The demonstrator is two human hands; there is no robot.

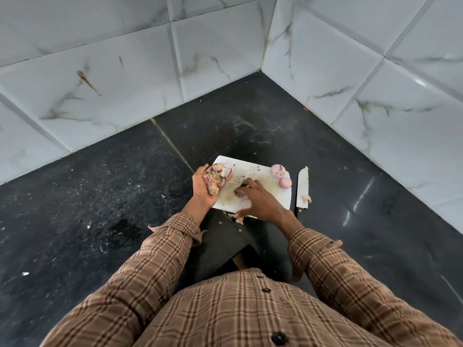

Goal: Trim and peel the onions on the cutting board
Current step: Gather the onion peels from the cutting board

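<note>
A white cutting board (253, 171) lies on a black stone worktop (100, 196) that runs into a corner of white marble-patterned wall tiles (125, 71). Two peeled onions sit at the board's far right corner: the farther peeled onion (277, 170) is pale pink with dark specks on it, and the nearer peeled onion (285, 183) lies just beside it with its trimmed yellowish end facing up. The left hand (206, 186) is raised palm-up over the board's left edge, fingers cupped around a heap of onion skins (215, 177), dry brownish and pink pieces piled in the palm. The right hand (259, 199) reaches down onto the middle of the board, palm down, its fingertips curled around a small pinkish scrap of peel (240, 194) on the stained surface; how firmly it holds the scrap cannot be told. Dark crumbs and brownish smears mark the board around that hand. More peel scraps (238, 217) lie at the board's near edge, partly on the worktop. A knife (302, 186) rests on the worktop just beside the board's right edge, blade pointing toward the wall, with a small onion trimming (307, 198) lying on the blade near the handle. Both arms wear brown plaid shirt sleeves (160, 251). Pale flecks are scattered across the worktop to the left.
</note>
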